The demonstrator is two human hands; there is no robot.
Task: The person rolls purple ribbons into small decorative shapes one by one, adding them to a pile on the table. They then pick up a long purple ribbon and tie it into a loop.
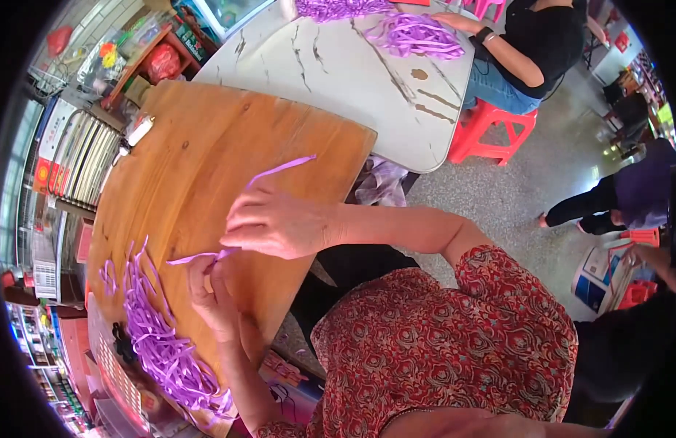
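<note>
Over the wooden table, a narrow purple ribbon point(285, 168) runs between my two hands. My left hand point(212, 296) pinches it between thumb and fingertips, and a short end sticks out to the left. My right hand point(272, 225) is closed round the ribbon, palm down, with a longer tail pointing away past its fingers. The right hand's back hides part of the ribbon, so I cannot tell whether it is knotted there. A loose heap of purple ribbons point(159, 339) lies along the table's left side, close to my left hand.
The wooden table point(206, 139) meets a white marbled table point(308, 80) carrying more purple ribbon piles point(418, 35). A co-worker's hand point(458, 22) rests by one pile. A red stool point(491, 131) is at the right. A small white object point(140, 131) sits on the wooden table's edge.
</note>
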